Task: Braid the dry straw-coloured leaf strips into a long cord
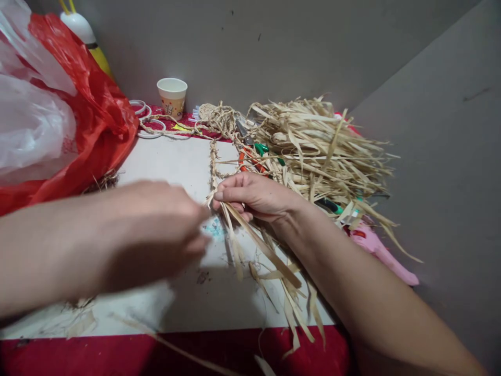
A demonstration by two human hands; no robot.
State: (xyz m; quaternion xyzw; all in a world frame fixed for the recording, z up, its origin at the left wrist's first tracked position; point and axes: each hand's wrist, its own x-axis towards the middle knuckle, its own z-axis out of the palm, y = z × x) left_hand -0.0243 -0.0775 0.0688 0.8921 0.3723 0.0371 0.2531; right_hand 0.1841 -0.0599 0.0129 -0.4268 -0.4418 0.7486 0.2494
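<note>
A thin braided straw cord (213, 159) runs down the white board towards me. My right hand (250, 196) pinches its lower end between thumb and fingers. Loose flat straw strips (260, 248) fan out below that pinch towards the board's near edge. Just left of the cord is my left hand (160, 230), blurred by motion. Its fingers look curled into a fist near the pale strands at the cord's end. What lies inside that fist is hidden.
A straw bundle (313, 146) lies at the right, by orange-handled scissors (243, 156). Behind the white board (168, 162) stand a paper cup (172, 99) and coiled straw rope (225, 117). A red plastic bag (104, 109) fills the left; grey walls (297, 47) enclose the back and right.
</note>
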